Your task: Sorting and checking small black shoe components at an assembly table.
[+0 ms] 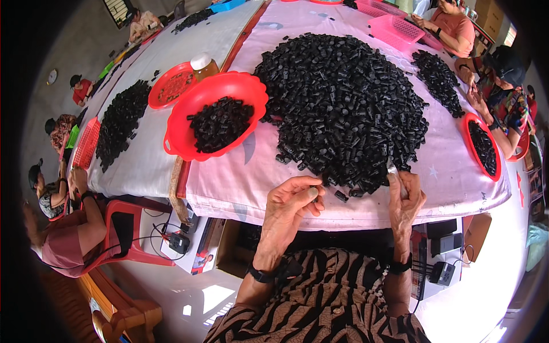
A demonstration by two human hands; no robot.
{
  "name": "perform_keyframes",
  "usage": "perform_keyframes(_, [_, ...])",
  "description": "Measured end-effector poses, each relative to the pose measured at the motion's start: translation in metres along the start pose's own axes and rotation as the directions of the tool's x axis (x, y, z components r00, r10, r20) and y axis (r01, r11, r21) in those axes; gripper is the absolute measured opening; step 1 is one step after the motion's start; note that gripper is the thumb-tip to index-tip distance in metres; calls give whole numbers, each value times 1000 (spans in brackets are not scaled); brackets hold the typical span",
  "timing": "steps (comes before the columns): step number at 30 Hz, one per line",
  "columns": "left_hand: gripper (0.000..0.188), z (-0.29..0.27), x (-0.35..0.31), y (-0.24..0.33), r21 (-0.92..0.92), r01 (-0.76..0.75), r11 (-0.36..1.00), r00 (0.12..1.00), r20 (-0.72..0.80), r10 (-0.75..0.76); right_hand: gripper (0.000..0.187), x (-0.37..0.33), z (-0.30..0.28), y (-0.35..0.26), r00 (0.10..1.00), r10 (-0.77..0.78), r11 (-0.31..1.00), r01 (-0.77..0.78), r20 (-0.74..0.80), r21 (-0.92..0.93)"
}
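Note:
A large heap of small black plastic pieces (343,103) covers the middle of the table in front of me. At the heap's near edge, my left hand (291,203) is closed in a pinch, with what looks like one small black plastic piece between thumb and fingers. My right hand (405,199) is wrapped round a small metal-tipped tool (391,167). Its shiny tip points away from me at the heap's near right edge; its handle is hidden in the palm. A loose black piece (341,196) lies on the cloth between my hands.
A scalloped red bowl (180,123) holding black pieces stands left of the heap, beside a red plate (157,94) and a jar (203,66). A red tray (473,146) lies at right, pink baskets (394,31) at the back. Other people sit round the table.

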State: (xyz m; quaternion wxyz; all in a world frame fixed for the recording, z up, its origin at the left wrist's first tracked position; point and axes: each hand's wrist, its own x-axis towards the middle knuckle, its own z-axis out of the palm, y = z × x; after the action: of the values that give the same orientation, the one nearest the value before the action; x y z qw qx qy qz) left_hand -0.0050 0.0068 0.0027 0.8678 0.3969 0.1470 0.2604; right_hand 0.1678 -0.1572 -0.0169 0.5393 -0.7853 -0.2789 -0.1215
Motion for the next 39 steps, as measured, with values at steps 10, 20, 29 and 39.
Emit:
perform_keyframes(10, [26, 2, -3, 2, -65, 32, 997, 998, 58, -28, 23, -21, 1, -43, 951, -152, 968, 87, 270, 236])
perform_keyframes(20, [24, 1, -5, 0, -169, 104, 980, 992, 85, -91, 30, -25, 11, -74, 812, -448, 891, 373, 374, 258])
perform_keyframes(29, [23, 2, -6, 0, -167, 110, 980, 993, 71, -99, 30, -27, 15, -70, 812, -465, 884, 406, 352, 231])
perform_keyframes(39, [25, 4, -6, 1, -132, 120, 984, 990, 86, -110, 31, -28, 17, -63, 827, -449, 891, 387, 340, 236])
